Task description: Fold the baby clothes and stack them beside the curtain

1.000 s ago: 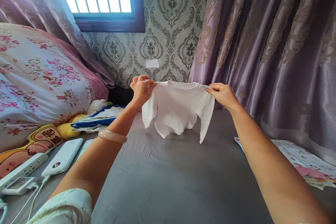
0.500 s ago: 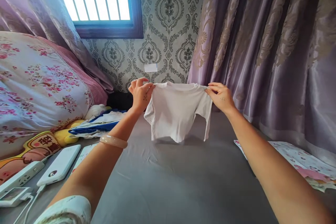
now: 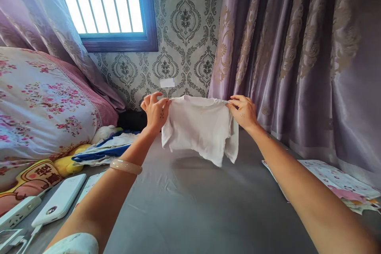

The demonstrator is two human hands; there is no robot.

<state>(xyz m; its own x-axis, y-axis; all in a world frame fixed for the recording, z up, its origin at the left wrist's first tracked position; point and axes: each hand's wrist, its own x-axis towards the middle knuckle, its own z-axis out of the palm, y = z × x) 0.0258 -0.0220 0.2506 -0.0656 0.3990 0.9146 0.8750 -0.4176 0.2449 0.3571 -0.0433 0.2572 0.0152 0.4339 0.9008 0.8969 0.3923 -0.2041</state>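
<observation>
A small white long-sleeved shirt [image 3: 196,127] hangs between my two hands above the grey sheet [image 3: 190,206]. My left hand [image 3: 156,112] pinches its left shoulder, with the other fingers curled above. At the opposite shoulder, near small snaps by the neckline, my right hand [image 3: 242,110] pinches the fabric. The shirt's hem hangs free and slants lower toward the right, and the right sleeve droops beside the body.
Folded clothes [image 3: 110,147], a yellow plush [image 3: 68,162], a white power bank [image 3: 59,200] and a power strip [image 3: 19,212] lie at the left. Patterned cloths [image 3: 336,178] lie at the right. A floral quilt [image 3: 44,107] bulges at the far left.
The shirt's lower part has swung to the right and its hem has become slanted. Both hands appear slightly further left in the view, still pinching the shoulders. The camera view has shifted a little.
</observation>
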